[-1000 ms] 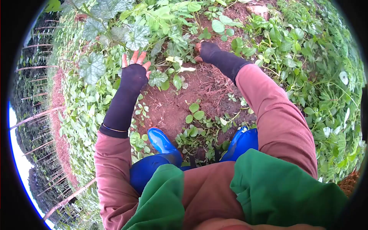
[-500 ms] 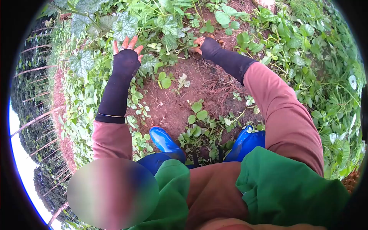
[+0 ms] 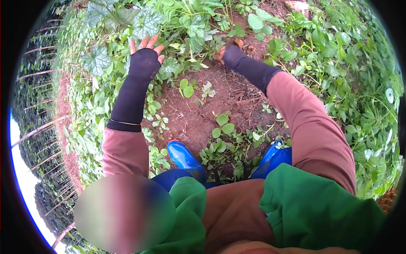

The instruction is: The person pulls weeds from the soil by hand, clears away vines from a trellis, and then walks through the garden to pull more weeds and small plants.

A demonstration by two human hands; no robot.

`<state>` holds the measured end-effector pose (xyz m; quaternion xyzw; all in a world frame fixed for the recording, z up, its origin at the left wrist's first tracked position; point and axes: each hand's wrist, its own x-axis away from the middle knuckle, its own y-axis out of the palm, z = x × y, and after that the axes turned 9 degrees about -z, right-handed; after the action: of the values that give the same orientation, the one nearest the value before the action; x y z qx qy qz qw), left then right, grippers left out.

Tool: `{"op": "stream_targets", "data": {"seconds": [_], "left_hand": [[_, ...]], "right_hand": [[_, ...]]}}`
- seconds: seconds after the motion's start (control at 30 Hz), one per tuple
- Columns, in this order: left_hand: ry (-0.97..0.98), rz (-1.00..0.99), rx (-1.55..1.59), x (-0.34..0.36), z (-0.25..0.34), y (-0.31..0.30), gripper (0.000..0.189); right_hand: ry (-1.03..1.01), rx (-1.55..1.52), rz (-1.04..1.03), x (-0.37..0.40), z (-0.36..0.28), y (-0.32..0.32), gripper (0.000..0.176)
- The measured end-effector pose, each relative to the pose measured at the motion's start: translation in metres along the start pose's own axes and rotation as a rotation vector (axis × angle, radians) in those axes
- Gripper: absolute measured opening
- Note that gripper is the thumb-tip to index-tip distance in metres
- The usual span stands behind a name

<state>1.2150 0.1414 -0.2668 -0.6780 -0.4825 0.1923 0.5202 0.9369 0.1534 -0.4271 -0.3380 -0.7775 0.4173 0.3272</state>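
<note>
My left hand (image 3: 146,51), in a black fingerless sleeve, is held with its fingers spread over the leafy plants at the upper left, beside a large pale-veined leaf (image 3: 96,60). Nothing shows in its grip. My right hand (image 3: 226,53), in a matching sleeve, is low at the edge of the green weeds (image 3: 196,31), above reddish-brown soil (image 3: 192,112). Its fingers are curled together at the stems; what they hold is too small to make out.
Two blue boots (image 3: 184,156) stand on the soil, with small leafy seedlings (image 3: 223,125) between and before them. Dense vines (image 3: 330,55) cover the right side. A stone-like lump (image 3: 297,6) lies at the top. Thin poles (image 3: 40,131) stand at the far left.
The view has shifted slightly, so the plants appear a little further right and lower. My right hand has turned a little, its fingers now pointing more downward. My left hand stays spread.
</note>
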Motion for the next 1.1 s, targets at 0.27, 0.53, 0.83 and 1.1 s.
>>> {"op": "stream_targets", "data": {"seconds": [0.27,0.53,0.83,1.1], "left_hand": [[0.017,0.025,0.028,0.001,-0.002,0.007,0.033],[0.013,0.0,0.031,0.006,0.0,0.006,0.032],[0.026,-0.009,0.007,0.009,-0.003,0.009,0.033],[0.036,-0.025,0.03,0.01,-0.001,0.006,0.033]], "right_hand": [[0.464,-0.637,-0.218,-0.028,0.028,-0.045,0.024],[-0.034,0.31,-0.166,-0.047,0.01,-0.03,0.018],[0.259,-0.698,-0.189,-0.069,0.049,-0.023,0.022],[-0.128,0.145,-0.079,-0.072,0.072,-0.013,0.023]]}}
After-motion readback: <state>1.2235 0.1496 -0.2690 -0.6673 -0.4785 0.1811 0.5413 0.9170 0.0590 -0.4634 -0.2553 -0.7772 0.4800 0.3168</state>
